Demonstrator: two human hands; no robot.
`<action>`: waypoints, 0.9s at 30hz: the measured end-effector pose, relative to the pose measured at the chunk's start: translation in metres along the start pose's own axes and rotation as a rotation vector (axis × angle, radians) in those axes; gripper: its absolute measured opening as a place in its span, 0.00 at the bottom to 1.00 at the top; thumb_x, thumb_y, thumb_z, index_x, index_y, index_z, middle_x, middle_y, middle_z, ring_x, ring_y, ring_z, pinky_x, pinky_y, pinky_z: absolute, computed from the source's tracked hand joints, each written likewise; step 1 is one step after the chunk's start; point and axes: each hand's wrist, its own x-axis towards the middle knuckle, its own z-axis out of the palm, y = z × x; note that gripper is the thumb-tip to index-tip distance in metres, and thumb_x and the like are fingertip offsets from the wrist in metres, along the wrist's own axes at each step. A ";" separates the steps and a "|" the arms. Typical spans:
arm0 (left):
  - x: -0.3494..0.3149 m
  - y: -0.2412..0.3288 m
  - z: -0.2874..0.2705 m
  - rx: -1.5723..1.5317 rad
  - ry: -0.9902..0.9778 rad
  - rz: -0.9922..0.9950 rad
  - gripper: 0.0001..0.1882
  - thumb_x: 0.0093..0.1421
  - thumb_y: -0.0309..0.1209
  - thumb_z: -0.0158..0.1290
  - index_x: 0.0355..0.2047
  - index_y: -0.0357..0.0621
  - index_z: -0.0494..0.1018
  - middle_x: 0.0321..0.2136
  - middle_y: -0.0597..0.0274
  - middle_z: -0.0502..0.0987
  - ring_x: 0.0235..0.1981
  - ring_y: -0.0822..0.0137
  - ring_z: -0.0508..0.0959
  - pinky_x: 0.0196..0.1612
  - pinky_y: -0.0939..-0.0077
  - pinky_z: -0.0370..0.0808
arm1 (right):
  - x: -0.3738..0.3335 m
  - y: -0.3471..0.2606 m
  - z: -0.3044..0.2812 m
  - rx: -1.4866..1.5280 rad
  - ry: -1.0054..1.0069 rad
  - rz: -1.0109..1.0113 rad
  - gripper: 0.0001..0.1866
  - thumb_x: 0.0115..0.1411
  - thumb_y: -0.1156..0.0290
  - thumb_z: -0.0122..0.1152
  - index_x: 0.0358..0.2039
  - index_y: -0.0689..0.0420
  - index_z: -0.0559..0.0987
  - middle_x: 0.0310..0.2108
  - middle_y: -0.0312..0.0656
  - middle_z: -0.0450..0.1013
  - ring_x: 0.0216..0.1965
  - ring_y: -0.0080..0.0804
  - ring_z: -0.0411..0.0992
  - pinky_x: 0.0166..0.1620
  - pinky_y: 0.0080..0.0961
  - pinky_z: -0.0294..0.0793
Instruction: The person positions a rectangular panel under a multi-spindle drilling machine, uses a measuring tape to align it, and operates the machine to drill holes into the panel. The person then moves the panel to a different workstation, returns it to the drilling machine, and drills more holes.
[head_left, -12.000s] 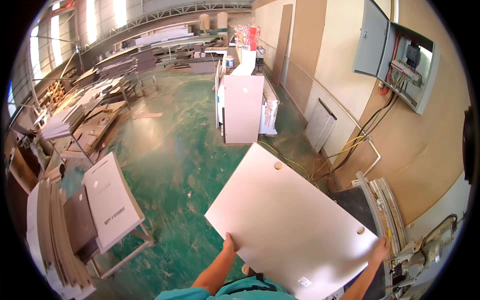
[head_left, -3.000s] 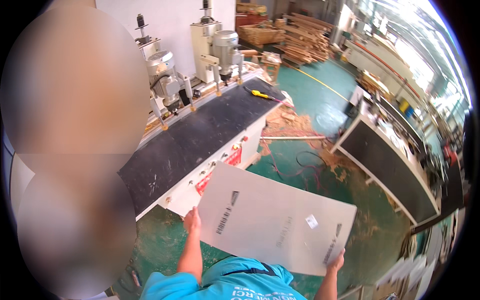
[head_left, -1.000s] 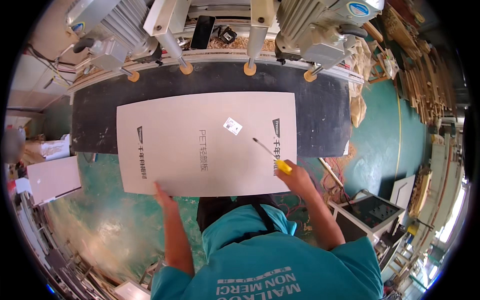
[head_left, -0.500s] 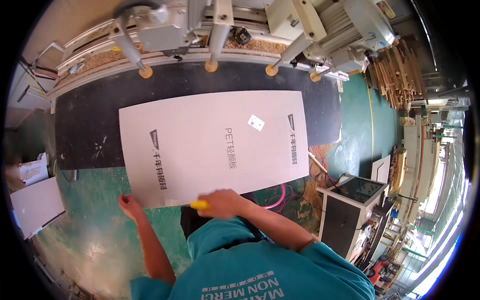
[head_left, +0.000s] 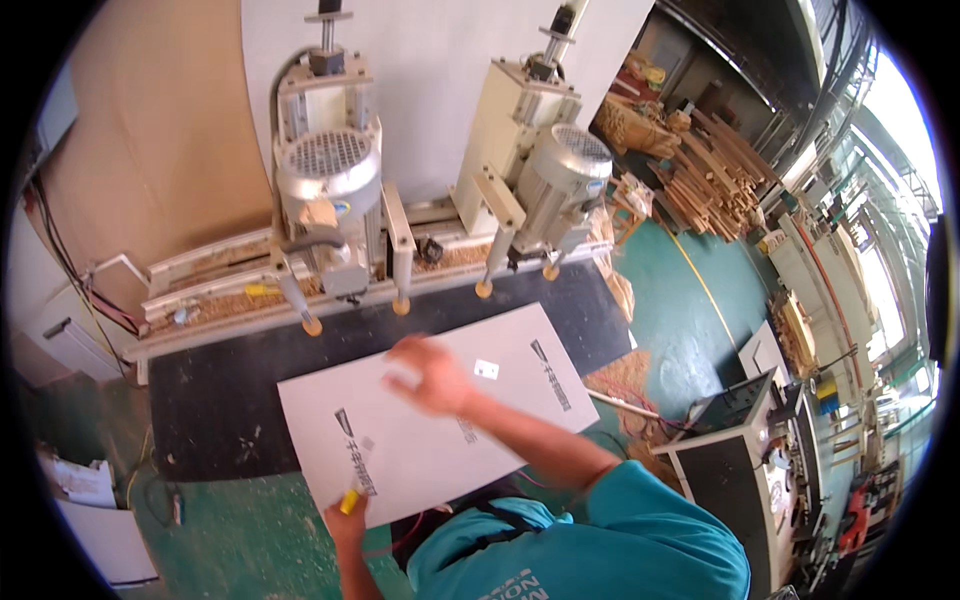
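Note:
A large pale panel (head_left: 510, 345) with dark print lies on a black machine table (head_left: 220, 420), its near edge overhanging toward me. At the panel's near left corner, my left hand (head_left: 346, 522) is closed around a short yellow object (head_left: 350, 501); its kind is not clear. Above the panel's far left part reaches my right hand (head_left: 432, 376), slightly blurred, thumb and fingers apart, with nothing seen in it. A small white label (head_left: 486, 370) sits on the panel to the right of that hand. A small greyish patch (head_left: 367, 443) shows nearer the left end.
Behind the table stand two motor units (head_left: 330, 170) on a rail with sawdust. Several rods with orange pads (head_left: 401, 306) point down over the table's far edge. A dark-topped control cabinet (head_left: 725, 475) stands at right. Wood strips (head_left: 710, 175) are piled at the far right.
The yellow object has passed from my right hand to my left. My right hand has moved forward over the panel and opened. The view has tilted up toward the motors.

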 end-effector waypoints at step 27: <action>-0.025 0.112 0.123 0.172 -0.215 -0.090 0.16 0.54 0.38 0.63 0.24 0.35 0.77 0.14 0.59 0.73 0.18 0.73 0.70 0.24 0.70 0.69 | 0.036 0.197 -0.303 -0.595 0.644 -0.127 0.10 0.49 0.75 0.67 0.34 0.50 0.83 0.30 0.38 0.76 0.36 0.35 0.75 0.40 0.30 0.69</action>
